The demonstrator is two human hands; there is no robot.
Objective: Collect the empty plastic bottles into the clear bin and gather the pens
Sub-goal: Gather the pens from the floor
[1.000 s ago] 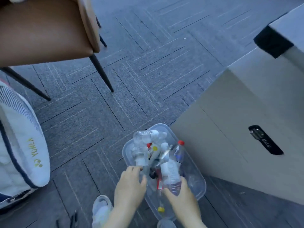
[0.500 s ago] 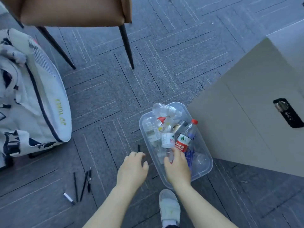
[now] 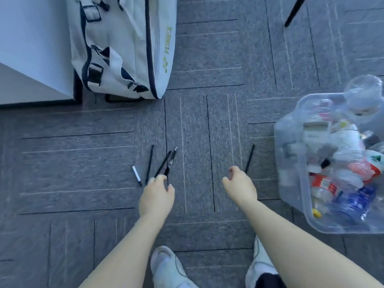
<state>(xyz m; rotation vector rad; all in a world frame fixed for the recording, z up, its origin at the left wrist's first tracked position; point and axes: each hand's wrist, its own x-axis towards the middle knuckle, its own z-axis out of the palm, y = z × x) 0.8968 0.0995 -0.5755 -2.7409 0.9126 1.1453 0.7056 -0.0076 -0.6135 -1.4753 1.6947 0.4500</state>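
Currently, left hand (image 3: 156,198) fingers curl narrowly over the near ends of the pens (image 3: 164,166) on carpet, left of the clear bin (image 3: 291,146) holding plastic bottles (image 3: 342,142). Right hand (image 3: 241,186) loosely curled, empty, beside a lone black pen (image 3: 249,157).

We find dim, blue-tinted, even light without hard shadows. Motion blur smears the bin (image 3: 291,173) at three o'clock. Wide-angle bending shows at the edges; carpet (image 3: 197,132) lines stay fairly sharp.

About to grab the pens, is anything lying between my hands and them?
Nothing visible. The left hand is already at the pen cluster; only bare carpet separates the right hand from the lone pen.
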